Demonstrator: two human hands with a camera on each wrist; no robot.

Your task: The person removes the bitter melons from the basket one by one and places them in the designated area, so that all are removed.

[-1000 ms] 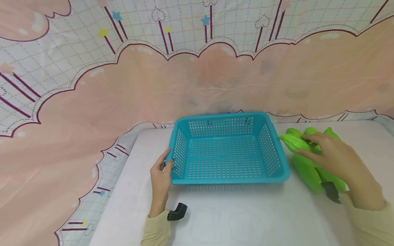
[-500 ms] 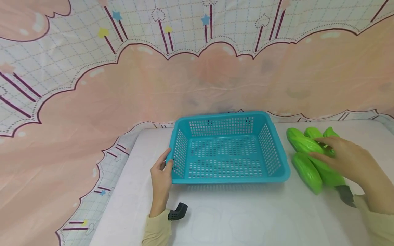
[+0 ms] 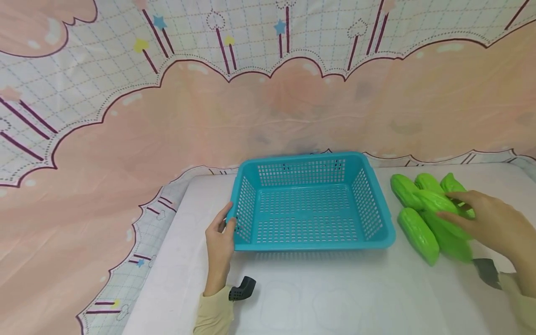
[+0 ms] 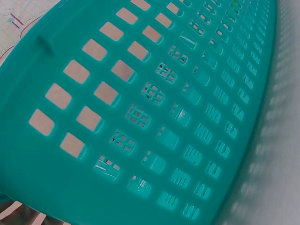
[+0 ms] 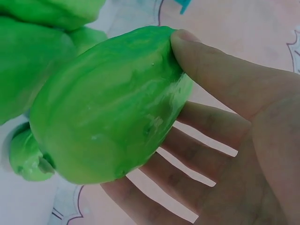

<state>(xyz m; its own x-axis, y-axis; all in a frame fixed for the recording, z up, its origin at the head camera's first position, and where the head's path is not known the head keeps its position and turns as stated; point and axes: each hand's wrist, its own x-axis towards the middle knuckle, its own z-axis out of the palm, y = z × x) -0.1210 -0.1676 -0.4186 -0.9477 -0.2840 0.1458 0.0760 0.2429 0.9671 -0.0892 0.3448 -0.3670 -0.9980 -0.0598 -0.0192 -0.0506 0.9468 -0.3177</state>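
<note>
My left hand (image 3: pixel 219 237) grips the left rim of a turquoise plastic basket (image 3: pixel 310 246), with the thumb at the front of the rim. In the left wrist view the basket's slotted wall (image 4: pixel 89 117) fills most of the frame. To the basket's right, my right hand (image 3: pixel 487 221) holds a ridged, glossy green gourd-like vegetable (image 3: pixel 435 201) above a group of similar ones. The right wrist view shows this vegetable (image 5: pixel 108 112) between the thumb and the fingers (image 5: pixel 197 145). Below it lies a long smooth green vegetable (image 3: pixel 418 235) on the table.
More green vegetables lie close together under and behind my right hand, including a ridged one (image 3: pixel 451 182) at the back. A white cloth (image 3: pixel 318 298) covers the table. Behind stands a patterned pink backdrop (image 3: pixel 293 116).
My right hand has moved right, away from the basket, carrying the green vegetable over the others. My left hand and the basket have stayed put.
</note>
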